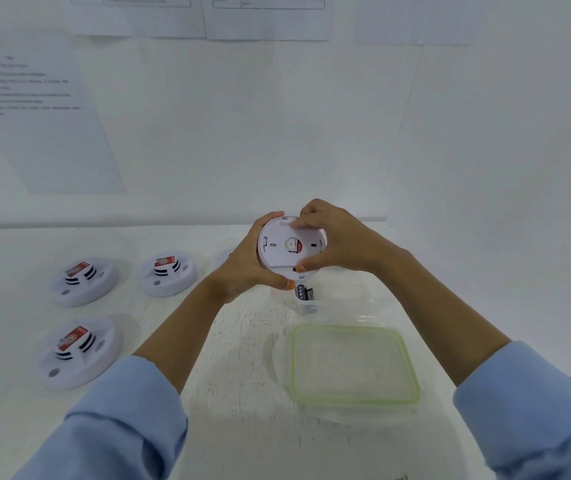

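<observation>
Item: smoke detector (pixel 277 252), back toward me; my left hand (pixel 242 268) grips its 9 o'clock rim, right hand (pixel 339 240) pinches 3 o'clock.

Looking like an assembly or testing station in a workshop rather than a home. Working at a plain white worktable (pixel 242 427) boxed in by bare white partition walls (pixel 311 133). Facing printed white instruction sheets (pixel 45 112) and ruled paper forms (pixel 266 15) stuck to those walls. Keeping three identical round white plastic smoke detectors (pixel 85 282) laid out at the left, holding a fourth such detector (pixel 289 247) base-up, and storing loose black batteries (pixel 305 293) in a clear plastic tub (pixel 356 292) behind a clear green-rimmed plastic lid (pixel 353 365).
</observation>
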